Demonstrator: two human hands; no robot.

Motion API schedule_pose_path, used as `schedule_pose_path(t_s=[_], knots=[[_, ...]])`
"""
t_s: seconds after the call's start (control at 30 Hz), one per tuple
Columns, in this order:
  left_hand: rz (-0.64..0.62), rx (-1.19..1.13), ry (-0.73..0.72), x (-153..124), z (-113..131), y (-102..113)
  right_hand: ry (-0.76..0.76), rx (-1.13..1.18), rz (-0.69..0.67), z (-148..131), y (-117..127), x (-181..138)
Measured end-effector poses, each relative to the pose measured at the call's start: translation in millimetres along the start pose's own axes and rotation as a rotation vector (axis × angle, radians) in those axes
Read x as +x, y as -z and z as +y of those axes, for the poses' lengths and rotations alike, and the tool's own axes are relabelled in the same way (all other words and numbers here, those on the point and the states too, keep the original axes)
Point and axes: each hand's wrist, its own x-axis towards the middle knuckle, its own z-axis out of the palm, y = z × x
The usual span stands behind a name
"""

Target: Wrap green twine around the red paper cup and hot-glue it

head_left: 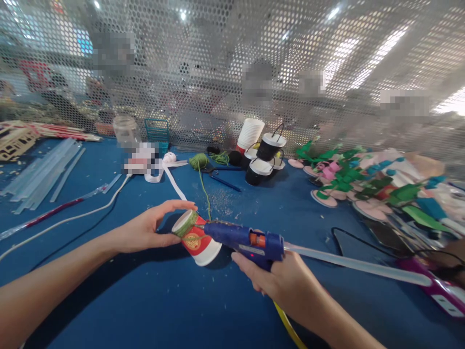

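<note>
Tilted over the blue table is a red and white paper cup point(203, 249), with green yarn point(187, 223) wound around its narrow end. My left hand point(154, 228) grips that end between thumb and fingers. In my right hand point(276, 276) is a blue glue gun point(240, 237), its nozzle at the yarn on the cup's side. A long translucent glue stick point(356, 264) sticks out of the gun's back. From the cup a strand of yarn runs up to a green yarn ball point(198, 161).
Black-wrapped cups point(259, 169) and stacked white cups point(250, 133) stand at the back. Glue sticks point(43, 169) lie left, near a white cable point(90, 212). Green and pink craft pieces point(337, 179) crowd the right, beside a purple power strip point(428, 281). Perforated metal point(203, 97) closes off the back.
</note>
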Motion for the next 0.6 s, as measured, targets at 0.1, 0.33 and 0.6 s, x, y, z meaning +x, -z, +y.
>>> schedule_pose_path(t_s=[0.1, 0.33, 0.6], knots=[[0.001, 0.007, -0.001, -1, 0, 0, -0.055, 0.014, -0.004, -4, 1, -1], [0.038, 0.06, -0.02, 0, -2, 0, -0.272, 0.262, -0.065, -10, 16, 15], [0.101, 0.119, -0.048, 0, -2, 1, -0.292, 0.332, 0.128, 23, 27, 52]])
